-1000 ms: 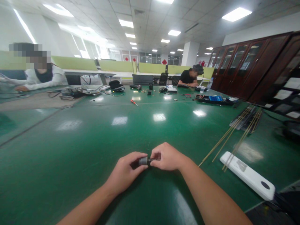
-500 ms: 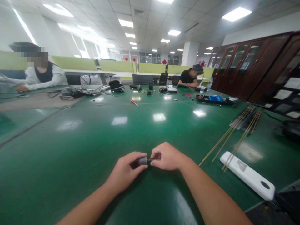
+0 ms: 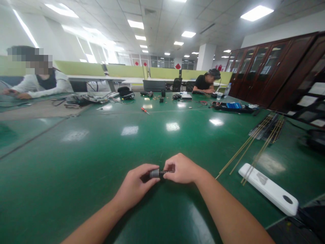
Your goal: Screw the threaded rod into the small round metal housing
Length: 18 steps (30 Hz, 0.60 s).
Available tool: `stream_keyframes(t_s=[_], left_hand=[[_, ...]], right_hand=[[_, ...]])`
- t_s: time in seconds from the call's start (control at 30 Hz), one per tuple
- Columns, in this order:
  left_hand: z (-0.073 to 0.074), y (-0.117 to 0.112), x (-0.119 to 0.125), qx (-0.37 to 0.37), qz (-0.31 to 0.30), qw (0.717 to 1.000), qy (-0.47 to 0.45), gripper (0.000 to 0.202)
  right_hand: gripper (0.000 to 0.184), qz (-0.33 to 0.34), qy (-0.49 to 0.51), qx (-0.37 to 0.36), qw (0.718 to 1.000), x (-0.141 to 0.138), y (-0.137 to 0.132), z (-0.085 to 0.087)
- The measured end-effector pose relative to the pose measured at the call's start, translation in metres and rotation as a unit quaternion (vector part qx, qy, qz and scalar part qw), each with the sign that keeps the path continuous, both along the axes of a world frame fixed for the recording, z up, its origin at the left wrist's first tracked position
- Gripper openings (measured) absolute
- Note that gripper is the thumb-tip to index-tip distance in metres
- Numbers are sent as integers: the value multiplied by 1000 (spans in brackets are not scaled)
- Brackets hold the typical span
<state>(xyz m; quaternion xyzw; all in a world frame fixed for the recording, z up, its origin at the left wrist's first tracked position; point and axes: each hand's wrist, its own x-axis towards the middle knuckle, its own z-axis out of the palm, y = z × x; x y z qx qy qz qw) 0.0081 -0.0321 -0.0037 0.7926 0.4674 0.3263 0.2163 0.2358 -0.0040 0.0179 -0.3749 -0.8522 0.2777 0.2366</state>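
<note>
Both my hands meet just above the green table (image 3: 101, 145), near its front edge. My left hand (image 3: 135, 185) is closed around a small dark grey cylinder (image 3: 154, 174), gripping its left end between thumb and fingers. My right hand (image 3: 180, 168) is closed in a pinch on a thin dark pin that sticks out of the cylinder's right end. Most of the pin is hidden by my fingers.
A white flat device (image 3: 268, 192) lies at the right, with several thin brass rods (image 3: 250, 144) slanting away behind it. A red screwdriver (image 3: 145, 110), cables and tools lie far back. Two other people sit at the far left (image 3: 40, 83) and far middle (image 3: 206, 83).
My hands and the cylinder have stayed in place. The person at the far left has shifted slightly.
</note>
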Motion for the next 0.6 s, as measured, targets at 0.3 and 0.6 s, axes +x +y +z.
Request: stream_keyframes(t_s=[0.3,0.6], left_hand=[[-1,2,0,1,5,1000,-3,26],[-2,2,-1,6,6,1000,-3,27]], right_hand=[[9,-4,4,8,1000,3,1,0],[9,-7,1,-1,1000,5,1,1]])
